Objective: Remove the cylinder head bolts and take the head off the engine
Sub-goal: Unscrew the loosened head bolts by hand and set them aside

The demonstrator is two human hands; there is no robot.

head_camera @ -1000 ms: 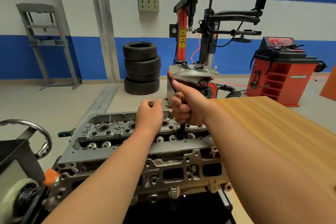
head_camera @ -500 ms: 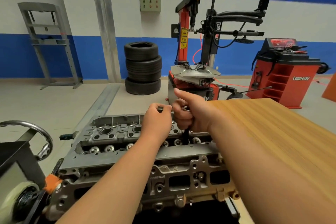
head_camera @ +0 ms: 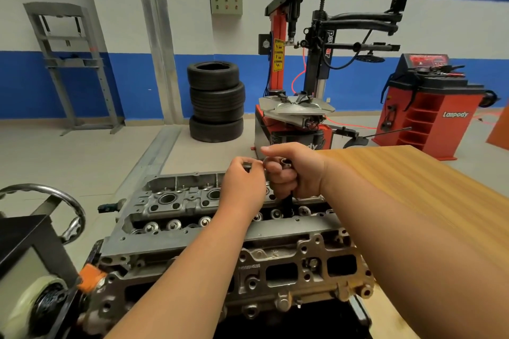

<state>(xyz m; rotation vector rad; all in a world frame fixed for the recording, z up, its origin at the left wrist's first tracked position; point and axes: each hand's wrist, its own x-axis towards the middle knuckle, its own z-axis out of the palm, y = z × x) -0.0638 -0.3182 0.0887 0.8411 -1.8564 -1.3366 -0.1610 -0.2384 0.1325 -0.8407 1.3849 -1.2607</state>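
gripping tool [head_camera: 288, 205], fingers [head_camera: 278, 174] above cylinder head [head_camera: 176, 202]

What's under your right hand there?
A black tool shaft runs down from the right hand into the cylinder head. Its tip and any bolt are hidden in the recess.

Cylinder head [head_camera: 192, 201], valve gear exposed. Right hand [head_camera: 300, 173] grips upright black tool [head_camera: 287, 205] standing in it; left hand [head_camera: 242, 187] pinches small metal part [head_camera: 247, 165] beside. Wooden table [head_camera: 427, 187] right; stacked tyres [head_camera: 216, 102] behind.

The red wheel balancer [head_camera: 429, 118] at two o'clock is showing "Lanpody" (white script); the tyre changer [head_camera: 327, 45] at twelve is bearing "power", partly hidden.
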